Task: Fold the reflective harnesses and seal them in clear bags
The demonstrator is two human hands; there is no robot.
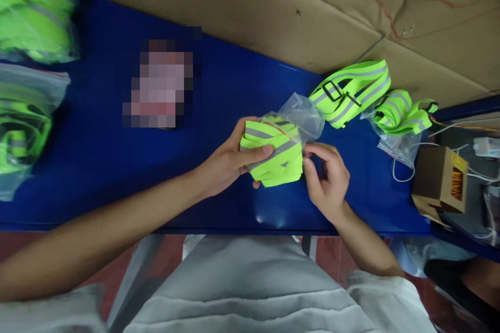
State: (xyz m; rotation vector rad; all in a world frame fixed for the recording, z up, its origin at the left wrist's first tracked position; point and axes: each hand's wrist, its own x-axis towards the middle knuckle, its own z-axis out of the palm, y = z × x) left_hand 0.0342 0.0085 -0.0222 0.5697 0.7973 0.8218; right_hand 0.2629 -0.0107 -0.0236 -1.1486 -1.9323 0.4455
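My left hand (230, 161) holds a folded bundle of neon green strap with grey reflective stripes (273, 158), its thumb pressed on top. A clear plastic bag (302, 114) partly covers the bundle and sticks out at its upper right. At the bundle's right side is my right hand (326, 174), thumb and index finger pinched together by the bag's edge. What the pinch holds is too small to make out. A looped green strap with black buckles (353, 91) lies to the upper right, beside a rolled green strap (402, 112) on another clear bag (402, 146).
Bagged green straps (37, 10) and a second bag of them (23, 125) lie at the far left of the blue table (211, 93). A blurred-out object (160, 86) sits left of centre. An open cardboard box (433, 179), white cables and brown cardboard (242, 5) border the table.
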